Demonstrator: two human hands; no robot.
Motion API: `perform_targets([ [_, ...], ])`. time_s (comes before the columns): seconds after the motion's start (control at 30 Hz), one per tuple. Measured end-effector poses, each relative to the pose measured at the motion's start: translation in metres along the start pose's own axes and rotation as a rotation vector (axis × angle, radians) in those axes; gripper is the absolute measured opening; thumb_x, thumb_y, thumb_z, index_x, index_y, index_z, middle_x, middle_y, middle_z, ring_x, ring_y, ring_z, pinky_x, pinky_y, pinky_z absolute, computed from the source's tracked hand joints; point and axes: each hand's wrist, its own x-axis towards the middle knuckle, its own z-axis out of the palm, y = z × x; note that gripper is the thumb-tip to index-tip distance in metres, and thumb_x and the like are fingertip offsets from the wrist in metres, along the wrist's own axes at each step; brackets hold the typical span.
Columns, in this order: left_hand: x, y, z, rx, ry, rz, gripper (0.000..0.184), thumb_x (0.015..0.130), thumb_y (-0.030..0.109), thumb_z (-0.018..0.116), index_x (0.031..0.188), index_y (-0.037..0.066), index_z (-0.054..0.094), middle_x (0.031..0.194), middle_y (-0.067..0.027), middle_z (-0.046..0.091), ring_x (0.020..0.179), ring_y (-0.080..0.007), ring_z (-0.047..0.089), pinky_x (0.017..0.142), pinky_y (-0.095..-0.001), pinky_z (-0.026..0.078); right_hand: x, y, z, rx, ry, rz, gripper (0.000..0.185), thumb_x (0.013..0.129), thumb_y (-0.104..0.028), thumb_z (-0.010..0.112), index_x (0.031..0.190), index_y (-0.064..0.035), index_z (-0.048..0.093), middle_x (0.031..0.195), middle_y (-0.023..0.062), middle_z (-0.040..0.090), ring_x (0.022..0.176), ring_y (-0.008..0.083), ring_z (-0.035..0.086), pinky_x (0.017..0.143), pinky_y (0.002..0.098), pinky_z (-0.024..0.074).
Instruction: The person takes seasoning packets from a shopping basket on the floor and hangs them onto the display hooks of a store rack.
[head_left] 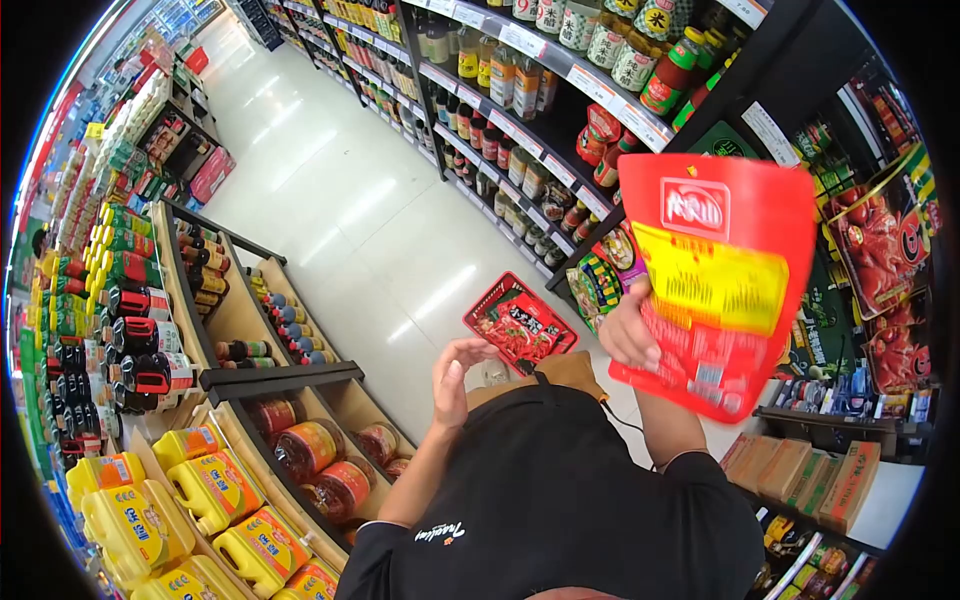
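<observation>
A large red seasoning pouch (716,290) with a yellow label panel is held up on the right side. My right hand (632,332) grips it by its left edge, with the printed side towards me. My left hand (460,378) is raised in front of my body, fingers loosely curved and apart, holding nothing. Just beyond the left hand is a red shopping basket (484,296). A red food packet (530,328) lies in it, with a picture of a dish on its front. Whether the left fingertips touch the basket's rim I cannot tell.
Shelves of bottled sauces (515,80) line the far side of the aisle. Wooden bins with large oil bottles (308,448) and yellow jugs (262,545) stand at the left. Hanging red packets (880,245) and cardboard boxes (805,475) are at the right. The pale tiled floor (330,190) runs between.
</observation>
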Motion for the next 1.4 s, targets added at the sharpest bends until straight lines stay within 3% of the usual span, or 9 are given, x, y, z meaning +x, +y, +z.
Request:
perform_targets([
  [0.13,0.004,-0.003,-0.002,0.040,-0.024,-0.038,0.048,0.092,0.038,0.048,0.112,-0.005,0.055,0.104,-0.0153,0.064,0.100,-0.0223,0.061,0.094,-0.0359,0.043,-0.024,0.012,-0.001,-1.038,1.276,0.080,0.025,0.095,-0.020,0.057,0.110,-0.0007,0.061,0.077,0.0027,0.063,0.059,0.0145,0.059,0.052,0.0305,0.0449],
  [0.27,0.001,-0.006,0.010,0.050,0.009,-0.078,0.033,0.093,0.024,0.052,0.110,-0.004,0.057,0.104,-0.0127,0.065,0.100,-0.0194,0.060,0.094,-0.0346,0.043,-0.028,0.022,0.008,-2.119,0.825,0.406,0.021,0.091,-0.011,0.059,0.103,0.0058,0.060,0.060,0.0178,0.054,0.048,0.0273,0.054,0.048,0.0333,0.0403],
  [0.47,-0.010,-0.014,0.030,0.059,0.099,-0.082,0.030,0.093,0.024,0.054,0.109,-0.001,0.058,0.103,-0.0064,0.063,0.100,-0.0134,0.056,0.092,-0.0306,0.042,-0.050,0.039,0.016,-0.705,1.213,0.156,0.021,0.097,-0.018,0.055,0.107,0.0003,0.060,0.097,0.0040,0.067,0.085,0.0116,0.064,0.075,0.0266,0.0511],
  [0.7,-0.005,-0.019,0.062,-0.021,0.075,-0.057,0.029,0.093,0.020,0.054,0.111,-0.002,0.059,0.106,-0.0081,0.064,0.101,-0.0141,0.059,0.090,-0.0292,0.043,-0.060,0.010,0.055,-1.272,0.969,0.226,0.022,0.094,-0.013,0.059,0.111,0.0012,0.058,0.100,0.0049,0.066,0.088,0.0102,0.063,0.079,0.0284,0.0516],
  [0.77,-0.011,-0.022,0.069,0.020,0.106,-0.044,0.027,0.093,0.019,0.053,0.110,-0.002,0.059,0.103,-0.0090,0.065,0.099,-0.0152,0.061,0.089,-0.0296,0.045,-0.052,0.004,0.087,-0.539,1.182,-0.058,0.030,0.098,-0.018,0.049,0.121,0.0013,0.051,0.088,0.0063,0.067,0.077,0.0140,0.066,0.065,0.0289,0.0511],
  [0.83,-0.011,-0.018,0.079,0.075,0.004,-0.143,0.028,0.093,0.023,0.051,0.106,0.000,0.060,0.099,-0.0107,0.067,0.093,-0.0168,0.063,0.088,-0.0314,0.045,-0.052,0.002,0.053,0.309,-0.017,-0.144,0.023,0.100,-0.018,0.042,0.115,-0.0017,0.048,0.075,0.0104,0.066,0.056,0.0161,0.065,0.045,0.0261,0.0441],
  [1.0,-0.030,-0.033,0.108,0.071,-0.026,-0.183,0.026,0.094,0.022,0.051,0.105,0.000,0.060,0.098,-0.0102,0.067,0.094,-0.0165,0.063,0.087,-0.0309,0.045,-0.093,0.011,0.079,0.637,0.252,-0.313,0.013,0.098,-0.018,0.042,0.090,-0.0076,0.042,0.054,0.0045,0.056,0.038,0.0117,0.055,0.037,0.0230,0.0362],
  [1.27,-0.069,-0.034,0.151,-0.508,-0.118,-0.411,0.048,0.096,0.041,0.043,0.123,0.003,0.051,0.120,-0.0153,0.060,0.110,-0.0261,0.057,0.094,-0.0390,0.043,-0.138,-0.010,0.100,0.177,0.408,0.064,0.049,0.093,-0.047,0.050,0.112,-0.0018,0.048,0.069,0.0117,0.061,0.056,0.0214,0.063,0.054,0.0346,0.0475],
  [1.4,-0.081,-0.023,0.197,-0.886,-0.014,-0.405,0.067,0.094,0.055,0.041,0.141,0.006,0.039,0.143,-0.0169,0.044,0.129,-0.0335,0.043,0.109,-0.0505,0.032,-0.167,0.006,0.109,-1.504,1.044,0.360,0.037,0.095,-0.033,0.056,0.105,0.0022,0.060,0.079,0.0098,0.066,0.072,0.0170,0.062,0.068,0.0315,0.0478],
])
